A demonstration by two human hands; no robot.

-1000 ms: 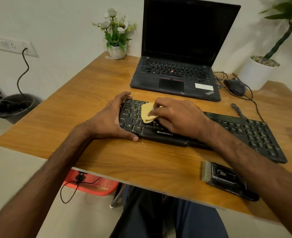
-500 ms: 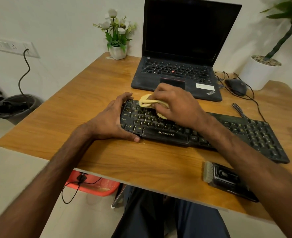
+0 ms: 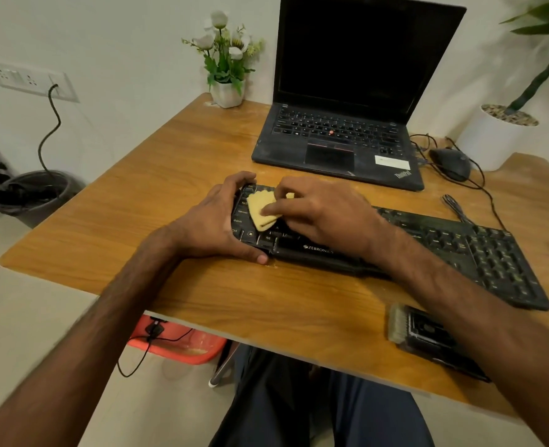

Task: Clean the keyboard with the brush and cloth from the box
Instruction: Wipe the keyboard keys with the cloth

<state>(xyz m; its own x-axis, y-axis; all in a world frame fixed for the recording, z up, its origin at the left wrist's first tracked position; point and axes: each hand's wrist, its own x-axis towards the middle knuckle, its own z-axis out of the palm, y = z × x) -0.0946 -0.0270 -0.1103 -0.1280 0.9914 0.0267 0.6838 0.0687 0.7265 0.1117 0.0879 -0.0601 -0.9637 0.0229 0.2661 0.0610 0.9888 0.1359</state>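
Left hand [image 3: 215,221] clamps the keyboard's [image 3: 460,246] left end, fingers curled over its back edge. Right hand [image 3: 324,211], fingers together, pinches the cloth [image 3: 261,208] onto the leftmost keys. Suggest short strokes and light pressure. Brush [image 3: 427,337] idle at the desk's [image 3: 170,204] front edge.

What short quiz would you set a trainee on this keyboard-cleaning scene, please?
1. True or false: the brush lies on the table, with neither hand on it.
2. What does the right hand hold against the keyboard? A. a cloth B. the brush C. a sponge
3. Fill in: the left hand grips the keyboard's ___ end.

Key: 1 true; 2 A; 3 left.
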